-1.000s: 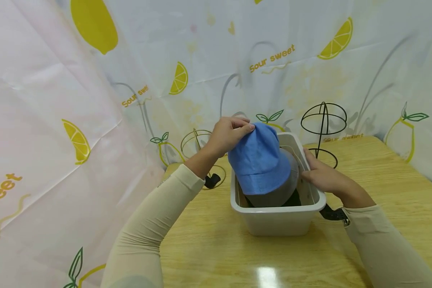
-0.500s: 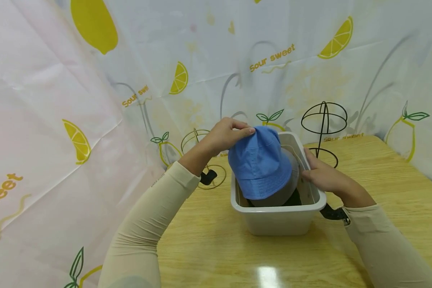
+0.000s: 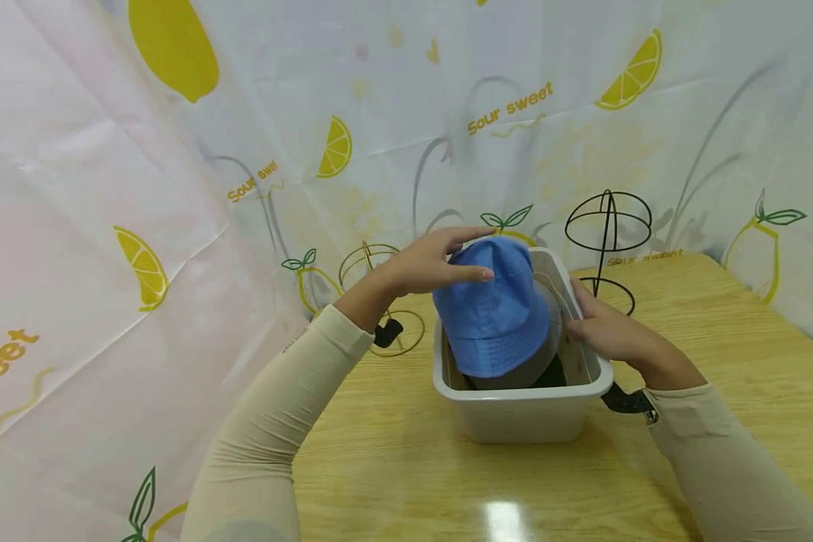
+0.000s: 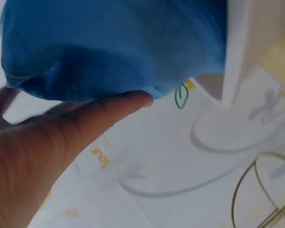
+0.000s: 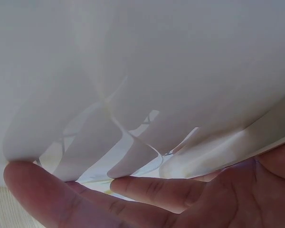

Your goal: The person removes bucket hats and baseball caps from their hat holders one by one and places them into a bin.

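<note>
A blue bucket hat [image 3: 491, 309] sits crown up on a grey hat [image 3: 554, 324] inside a white plastic bin [image 3: 522, 414]. My left hand [image 3: 427, 263] is at the hat's crown, thumb and fingers straight and spread to either side of it. In the left wrist view, a straight finger of the left hand [image 4: 61, 137] lies along the blue cloth. My right hand [image 3: 610, 327] grips the bin's right rim, its thumb over the edge. The right wrist view shows the fingers of this hand [image 5: 147, 199] against the bin's outer wall. Something dark lies under the hats, mostly hidden.
A black wire hat stand [image 3: 606, 233] rises behind the bin on the right. A gold wire stand [image 3: 406, 331] is on the left, partly behind the left arm. The wooden table [image 3: 406, 467] meets a lemon-print curtain [image 3: 393, 90] at the back.
The left thumb and fingers have spread apart, letting go of the pinched hat crown. The blue hat has settled slightly lower onto the grey one. The right hand and bin stay put.
</note>
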Motion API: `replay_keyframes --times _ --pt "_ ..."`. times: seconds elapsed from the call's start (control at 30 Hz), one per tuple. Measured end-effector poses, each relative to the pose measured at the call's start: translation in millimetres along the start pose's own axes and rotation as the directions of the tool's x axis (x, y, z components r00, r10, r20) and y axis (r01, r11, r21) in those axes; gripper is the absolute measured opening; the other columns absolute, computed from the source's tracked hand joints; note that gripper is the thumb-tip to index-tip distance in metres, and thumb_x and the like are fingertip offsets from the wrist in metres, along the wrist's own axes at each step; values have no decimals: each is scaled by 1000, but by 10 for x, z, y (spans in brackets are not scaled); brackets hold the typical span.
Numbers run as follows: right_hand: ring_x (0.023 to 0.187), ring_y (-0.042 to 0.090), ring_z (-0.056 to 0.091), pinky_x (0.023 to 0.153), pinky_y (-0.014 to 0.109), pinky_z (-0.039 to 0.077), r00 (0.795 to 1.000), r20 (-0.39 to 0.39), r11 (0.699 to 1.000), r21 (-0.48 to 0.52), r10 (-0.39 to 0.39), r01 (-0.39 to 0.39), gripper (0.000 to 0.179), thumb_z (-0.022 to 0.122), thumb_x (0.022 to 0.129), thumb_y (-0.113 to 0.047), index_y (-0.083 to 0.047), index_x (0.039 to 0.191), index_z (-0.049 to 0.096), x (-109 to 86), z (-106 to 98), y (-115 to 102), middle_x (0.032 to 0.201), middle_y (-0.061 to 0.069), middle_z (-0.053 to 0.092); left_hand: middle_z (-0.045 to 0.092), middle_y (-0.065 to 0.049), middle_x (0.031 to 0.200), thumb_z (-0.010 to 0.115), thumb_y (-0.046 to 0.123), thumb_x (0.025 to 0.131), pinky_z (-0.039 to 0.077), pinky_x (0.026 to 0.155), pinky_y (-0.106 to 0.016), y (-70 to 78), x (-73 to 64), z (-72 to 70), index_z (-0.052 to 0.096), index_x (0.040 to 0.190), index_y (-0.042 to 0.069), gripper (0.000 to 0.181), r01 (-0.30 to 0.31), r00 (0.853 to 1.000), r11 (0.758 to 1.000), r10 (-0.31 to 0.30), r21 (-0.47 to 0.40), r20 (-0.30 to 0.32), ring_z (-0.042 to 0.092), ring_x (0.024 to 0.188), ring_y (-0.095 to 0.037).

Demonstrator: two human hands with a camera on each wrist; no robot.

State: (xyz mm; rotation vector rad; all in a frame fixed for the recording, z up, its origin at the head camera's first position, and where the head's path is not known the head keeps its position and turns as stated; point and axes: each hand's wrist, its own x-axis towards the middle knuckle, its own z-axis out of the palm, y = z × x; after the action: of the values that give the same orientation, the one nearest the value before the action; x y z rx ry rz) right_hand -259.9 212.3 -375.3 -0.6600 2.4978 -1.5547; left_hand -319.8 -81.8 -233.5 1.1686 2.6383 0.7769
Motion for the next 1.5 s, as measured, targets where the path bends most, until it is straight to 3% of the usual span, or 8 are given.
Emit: replay_keyframes --times 0.1,0.17,0.27,0.37,0.57,0.87,1.23,1.5 --pt "143 65 20 86 69 53 1000 0 1000 -4 3 -3 90 40 97 4 -10 164 -18 1 -6 -1 167 34 -2 16 -4 174 81 55 84 31 123 -49 -37 -12 34 15 165 43 105 -69 996 983 59 168 64 22 158 -28" --pt "143 65 19 87 69 52 1000 0 1000 -10 11 -11 89 40 98 4 -10 164 -18 0 -9 -1 167 34 -2 1 -5 175 84 62 76 30 123 -52 -65 -15 75 1 162 54 120 -67 994 972 46 226 96 15 160 -30" --pt "145 64 18 90 70 51 1000 0 1000 -18 20 -20 89 40 99 2 -10 164 -19 -1 -11 8 168 33 -3 -12 -1 174 87 68 67 30 122 -53 -112 -6 146 -9 157 62 132 -24 992 972 -5 235 125 8 160 -32" --pt "146 63 16 92 69 50 1000 3 1000 -23 20 -20 88 40 100 2 -10 164 -19 -2 -9 19 168 32 -5 -17 -2 173 89 68 63 30 122 -55 -137 17 210 -11 157 61 137 2 988 972 -38 235 149 7 160 -36" --pt "146 63 18 91 69 51 1000 -3 999 -29 12 -12 88 41 99 2 -10 164 -18 2 -12 25 169 32 -4 -18 -8 173 90 66 63 29 122 -58 -131 71 286 -9 159 58 139 4 983 969 -49 247 175 8 159 -43" --pt "146 62 19 93 70 49 1000 4 999 -31 17 -17 89 41 99 2 -9 164 -18 17 -10 8 169 32 -4 -24 -9 172 88 66 66 29 123 -53 -97 149 340 -15 154 63 137 17 965 967 -82 255 247 7 159 -42" --pt "142 64 25 85 61 56 1000 6 1000 -18 15 -15 87 39 101 0 -9 164 -19 21 -4 15 168 33 -4 -15 -19 172 87 65 69 32 121 -55 -137 301 549 -14 160 54 137 9 946 939 -119 345 300 14 158 -43" --pt "139 66 29 80 59 58 1000 8 1000 -3 28 -28 88 40 101 0 -11 164 -21 20 -16 26 168 34 -4 -14 -20 172 85 68 70 34 119 -58 -96 343 597 -12 161 53 134 10 928 921 -154 390 339 18 157 -45"
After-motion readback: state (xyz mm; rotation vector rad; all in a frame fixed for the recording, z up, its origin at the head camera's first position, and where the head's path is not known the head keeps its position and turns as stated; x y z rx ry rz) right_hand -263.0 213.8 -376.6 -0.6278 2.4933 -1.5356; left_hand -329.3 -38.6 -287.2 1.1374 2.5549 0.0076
